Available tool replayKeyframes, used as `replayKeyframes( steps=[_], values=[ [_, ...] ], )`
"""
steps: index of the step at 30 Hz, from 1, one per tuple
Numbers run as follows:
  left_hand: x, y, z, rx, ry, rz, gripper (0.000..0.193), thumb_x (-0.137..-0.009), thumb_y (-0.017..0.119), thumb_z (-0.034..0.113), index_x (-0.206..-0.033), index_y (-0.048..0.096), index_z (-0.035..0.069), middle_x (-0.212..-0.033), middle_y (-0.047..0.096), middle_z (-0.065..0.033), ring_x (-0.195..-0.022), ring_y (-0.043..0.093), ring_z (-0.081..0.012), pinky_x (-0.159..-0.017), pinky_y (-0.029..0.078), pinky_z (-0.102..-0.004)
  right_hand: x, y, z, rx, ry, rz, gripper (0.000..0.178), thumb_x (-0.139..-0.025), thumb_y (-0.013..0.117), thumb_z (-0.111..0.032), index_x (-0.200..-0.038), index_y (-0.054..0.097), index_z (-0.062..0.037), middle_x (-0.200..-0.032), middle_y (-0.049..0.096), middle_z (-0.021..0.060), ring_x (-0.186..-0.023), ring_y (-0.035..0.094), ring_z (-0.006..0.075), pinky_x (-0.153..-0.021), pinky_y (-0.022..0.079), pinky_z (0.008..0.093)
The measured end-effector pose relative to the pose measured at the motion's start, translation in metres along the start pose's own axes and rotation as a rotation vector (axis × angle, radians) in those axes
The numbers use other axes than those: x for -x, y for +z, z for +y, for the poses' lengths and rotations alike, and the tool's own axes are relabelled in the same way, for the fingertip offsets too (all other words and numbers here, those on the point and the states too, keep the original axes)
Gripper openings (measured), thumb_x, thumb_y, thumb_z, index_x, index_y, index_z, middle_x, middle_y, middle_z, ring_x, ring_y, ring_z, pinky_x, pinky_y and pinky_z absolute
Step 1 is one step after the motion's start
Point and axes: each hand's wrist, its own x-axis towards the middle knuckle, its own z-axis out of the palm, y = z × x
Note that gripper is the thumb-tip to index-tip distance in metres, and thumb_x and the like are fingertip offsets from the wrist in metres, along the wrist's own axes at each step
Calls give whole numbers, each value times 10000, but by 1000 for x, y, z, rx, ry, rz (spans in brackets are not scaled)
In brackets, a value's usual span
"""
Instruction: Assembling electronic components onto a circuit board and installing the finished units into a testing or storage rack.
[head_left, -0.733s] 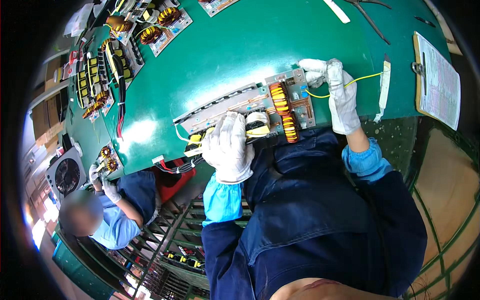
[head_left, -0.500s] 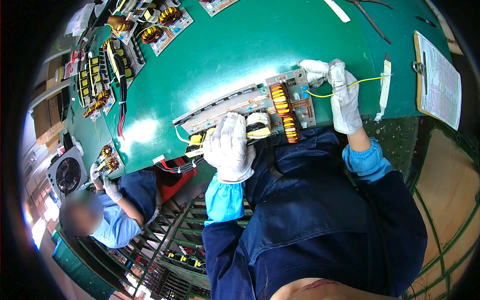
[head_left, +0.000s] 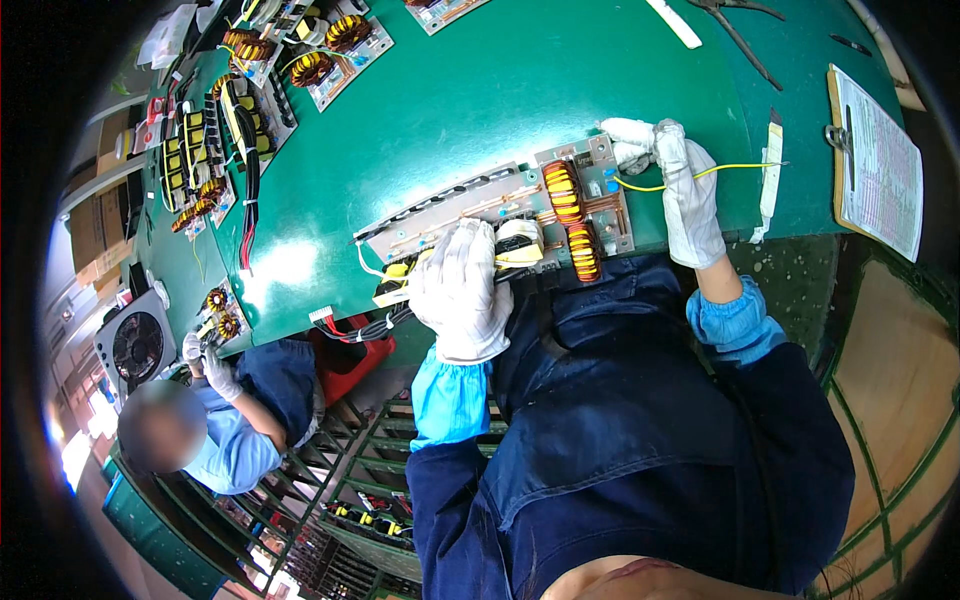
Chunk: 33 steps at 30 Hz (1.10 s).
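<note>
A long circuit board point(head_left: 488, 190) lies at the near edge of the green table, its near side close to my body. My left hand point(head_left: 460, 290), in a white glove, is closed over the board's near side among yellow-wrapped transformers point(head_left: 519, 243); its fingertips are partly hidden. My gloved right hand point(head_left: 685, 190) grips the board's far right corner with bent fingers. A yellow wire point(head_left: 742, 168) runs from a blue terminal on the board across this hand. Two copper-wound ring coils point(head_left: 573, 218) stand on the board's right part. Cables with a white connector point(head_left: 321, 314) hang out past its left end.
More circuit boards point(head_left: 345, 70) with coils sit at the far left. A clipboard point(head_left: 838, 160) with paper lies at right, near a whitish strip point(head_left: 770, 185) and pliers point(head_left: 738, 40). A co-worker point(head_left: 240, 420) handles a small board at left, near a fan point(head_left: 136, 338).
The circuit board has tilted slightly, so the black parts along its far edge show more. Its left end has shifted a little to the right. My right hand has barely moved.
</note>
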Motion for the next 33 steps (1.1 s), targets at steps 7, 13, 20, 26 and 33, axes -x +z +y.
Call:
replayKeyframes(
  steps=[7,13,20,26,33],
  values=[
    [-3,2,-4,54,-20,-24,690,-563,685,53,-1253,665,74,-1187,704,-119,-1062,691,-310,-861,499,-426,3,5,-9,442,-472,213,336,-1078,468,-180,-1308,612,17,-1097,689,163,-985,652,284,-888,493,368],
    [-8,3,-1,27,-14,26,532,-666,715,46,-1191,651,107,-1085,723,-103,-977,705,-305,-822,510,-425,-1,-1,-3,486,-501,104,588,-820,655,128,-1372,484,25,-1053,669,176,-872,671,379,-736,544,419],
    [-11,5,-1,26,-22,19,547,-652,746,40,-1185,652,120,-1079,725,-89,-966,708,-294,-811,509,-415,-4,3,-21,140,-152,83,299,-1040,554,-181,-1228,605,46,-1030,707,188,-890,693,342,-752,545,378],
    [-6,4,-5,56,-17,-32,695,-569,722,38,-1260,653,69,-1167,703,-128,-1031,690,-313,-861,509,-435,-6,5,-48,-93,66,33,480,-1099,440,-371,-1145,680,42,-1024,742,160,-932,710,231,-778,542,350],
    [-10,5,-4,69,-20,1,629,-589,726,22,-1211,659,92,-1122,715,-114,-1004,700,-315,-845,517,-425,-3,6,-14,320,-350,188,425,-1085,450,-311,-1094,666,55,-974,717,186,-858,689,316,-776,538,357]
  ],
)
